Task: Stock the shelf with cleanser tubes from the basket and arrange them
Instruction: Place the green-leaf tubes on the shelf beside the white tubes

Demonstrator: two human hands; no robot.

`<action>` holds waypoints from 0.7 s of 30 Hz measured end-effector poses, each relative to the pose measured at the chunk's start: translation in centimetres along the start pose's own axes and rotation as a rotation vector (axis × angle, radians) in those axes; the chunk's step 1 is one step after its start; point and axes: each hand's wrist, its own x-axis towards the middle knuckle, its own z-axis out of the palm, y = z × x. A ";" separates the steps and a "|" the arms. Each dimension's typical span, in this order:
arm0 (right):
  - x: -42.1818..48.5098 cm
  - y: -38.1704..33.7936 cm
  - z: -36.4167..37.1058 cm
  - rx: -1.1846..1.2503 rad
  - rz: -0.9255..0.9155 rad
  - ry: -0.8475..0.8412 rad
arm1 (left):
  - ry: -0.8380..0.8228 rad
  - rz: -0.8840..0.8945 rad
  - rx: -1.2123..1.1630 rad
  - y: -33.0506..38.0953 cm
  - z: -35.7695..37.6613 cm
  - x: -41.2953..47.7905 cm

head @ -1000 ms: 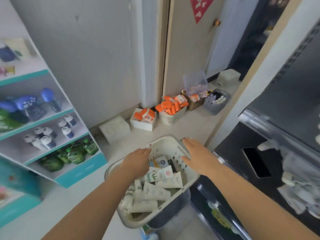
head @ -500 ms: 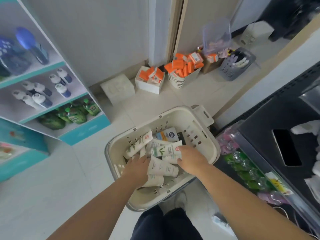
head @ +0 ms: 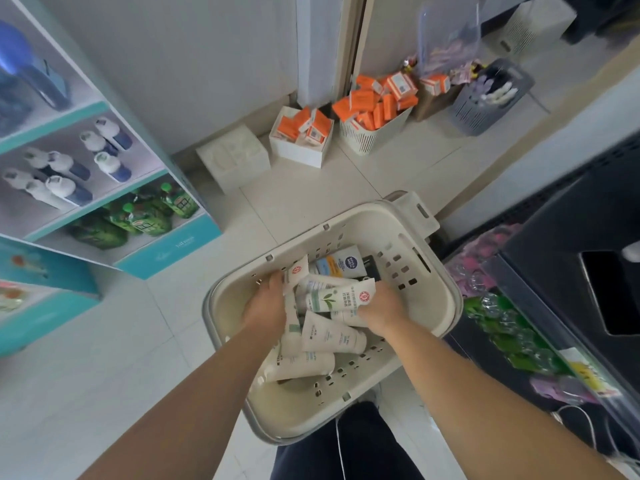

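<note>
Hands are both down in the cream basket (head: 446, 299) at the lower centre of the frame. The left hand (head: 266, 306) curls round a white tube (head: 295, 274) with a red seal, its flat end poking up past the fingers. The right hand (head: 381, 306) pinches the leaf-printed tube (head: 332, 298) near its sealed end. More cleanser tubes (head: 325, 336) lie heaped between and below the wrists. To my eye the pickup goes best if each tube is gripped round the body rather than the crimp, then lifted straight up clear of the heap, so no neighbour drags out with it.
</note>
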 end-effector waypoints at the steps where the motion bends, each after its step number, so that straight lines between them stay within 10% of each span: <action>1: -0.1 -0.1 0.0 0.058 0.013 0.027 | 0.003 0.024 0.070 0.1 0.3 0.3; 14: -1.8 -1.2 -1.9 0.430 -0.151 0.005 | 0.087 0.185 0.134 1.0 -0.2 0.8; 21: -4.2 -2.1 -6.8 0.823 -0.148 0.023 | -0.177 0.003 -0.604 5.6 -3.0 -0.7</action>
